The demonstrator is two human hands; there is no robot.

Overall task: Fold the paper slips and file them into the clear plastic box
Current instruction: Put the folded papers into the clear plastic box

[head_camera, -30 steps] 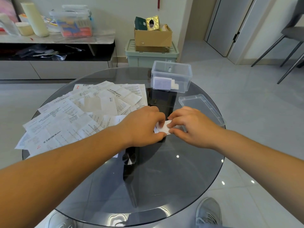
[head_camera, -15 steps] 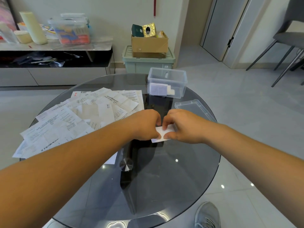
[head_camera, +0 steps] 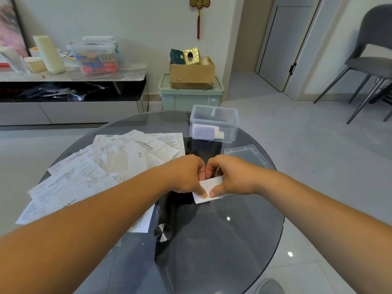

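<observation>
The small white folded slip (head_camera: 209,188) was near the middle of the round glass table (head_camera: 212,240), pinched between thumb and curled fingers by the left hand (head_camera: 186,175) and the right hand (head_camera: 231,175), which hid its top edge. The open clear plastic box (head_camera: 231,128), holding folded slips, stood by the far edge, its lid (head_camera: 248,153) near the right edge. Loose printed slips (head_camera: 101,166) covered the left side

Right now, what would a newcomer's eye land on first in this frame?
The left hand and right hand meet mid-table, pinching a small folded slip. Left of them, loose paper slips are strewn over the round glass table. Beyond stands the clear plastic box, open, slips inside, its lid on the table nearby.
</observation>
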